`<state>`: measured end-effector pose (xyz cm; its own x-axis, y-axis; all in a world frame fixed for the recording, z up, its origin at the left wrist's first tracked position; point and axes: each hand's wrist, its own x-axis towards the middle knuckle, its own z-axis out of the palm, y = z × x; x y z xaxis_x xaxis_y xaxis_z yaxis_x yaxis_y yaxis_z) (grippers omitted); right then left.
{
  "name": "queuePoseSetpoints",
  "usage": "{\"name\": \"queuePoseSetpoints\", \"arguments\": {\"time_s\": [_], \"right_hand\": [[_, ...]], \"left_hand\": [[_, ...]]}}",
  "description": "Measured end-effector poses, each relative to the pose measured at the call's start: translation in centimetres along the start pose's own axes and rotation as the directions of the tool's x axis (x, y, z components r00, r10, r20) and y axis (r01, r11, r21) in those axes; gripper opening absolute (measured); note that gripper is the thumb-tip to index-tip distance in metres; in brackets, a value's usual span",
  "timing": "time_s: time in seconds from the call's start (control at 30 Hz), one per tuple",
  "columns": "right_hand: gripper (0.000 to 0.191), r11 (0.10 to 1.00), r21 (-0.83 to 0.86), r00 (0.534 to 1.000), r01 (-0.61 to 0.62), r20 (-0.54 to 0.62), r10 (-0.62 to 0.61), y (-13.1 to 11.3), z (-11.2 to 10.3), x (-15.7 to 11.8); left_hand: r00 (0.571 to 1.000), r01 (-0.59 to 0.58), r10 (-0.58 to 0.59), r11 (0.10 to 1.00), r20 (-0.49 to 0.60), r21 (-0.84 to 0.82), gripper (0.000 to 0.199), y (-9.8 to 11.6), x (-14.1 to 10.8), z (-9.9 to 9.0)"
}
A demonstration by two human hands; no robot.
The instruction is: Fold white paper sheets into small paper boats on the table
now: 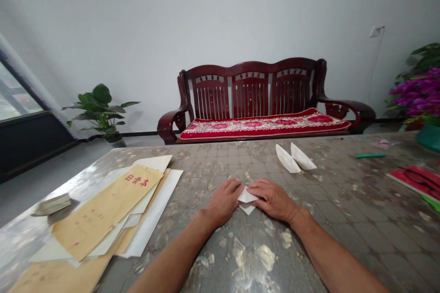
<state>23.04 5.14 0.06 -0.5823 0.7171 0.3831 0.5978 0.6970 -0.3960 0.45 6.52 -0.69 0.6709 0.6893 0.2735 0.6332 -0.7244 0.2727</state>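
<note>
A small folded piece of white paper [248, 197] lies on the table between my two hands, its lower corner pointing toward me. My left hand [225, 199] grips its left side, the fingers bent over the edge. On the opposite side my right hand [273, 197] holds the paper between thumb and fingers. Parts of the paper are hidden under the fingers. Beyond my right hand stand two folded white paper shapes [288, 159], pointed like little boats, side by side.
Tan booklets [108, 210] and loose white sheets [154, 210] are stacked at the left, beside a small worn pad [52, 204]. To the right lie a green pen [370, 155], a red book [412, 182] with glasses, and a flower pot [429, 137]. A wooden bench [249, 82] stands behind the table.
</note>
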Motion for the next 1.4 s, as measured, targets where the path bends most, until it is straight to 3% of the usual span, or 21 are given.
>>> {"name": "queuePoseSetpoints", "arguments": {"time_s": [0.27,0.63,0.9,1.07,1.23,1.4], "right_hand": [[0.029,0.999,-0.029,0.998,0.017,0.065,-0.015,0.0,-0.4,0.1],[0.031,0.996,-0.082,0.98,-0.027,0.192,0.042,-0.5,-1.3,-0.1],[0.019,0.997,-0.07,0.993,0.014,0.117,-0.006,-0.2,-0.6,-0.2],[0.018,0.999,-0.032,0.997,0.025,0.078,-0.022,0.2,-0.3,-0.4],[0.018,0.999,-0.018,0.993,0.038,0.11,-0.036,0.4,-0.4,-0.4],[0.019,1.0,-0.012,0.989,0.018,0.149,-0.016,0.2,-0.7,-0.3]], "left_hand": [[0.992,-0.124,0.126,0.989,0.029,-0.078,0.032,-0.5,-2.0,-0.8],[0.988,-0.13,0.131,0.991,0.085,-0.015,0.036,0.1,-1.9,-0.3],[0.987,-0.136,0.131,0.99,0.09,0.049,0.034,-0.5,-1.4,0.1],[0.986,-0.168,0.168,0.986,0.023,0.006,0.028,-0.5,-1.5,-0.2],[0.985,-0.168,0.167,0.985,-0.034,-0.03,0.029,-0.2,-1.6,-0.3],[0.99,-0.137,0.136,0.988,-0.024,-0.077,0.027,-0.5,-1.6,0.0]]}}
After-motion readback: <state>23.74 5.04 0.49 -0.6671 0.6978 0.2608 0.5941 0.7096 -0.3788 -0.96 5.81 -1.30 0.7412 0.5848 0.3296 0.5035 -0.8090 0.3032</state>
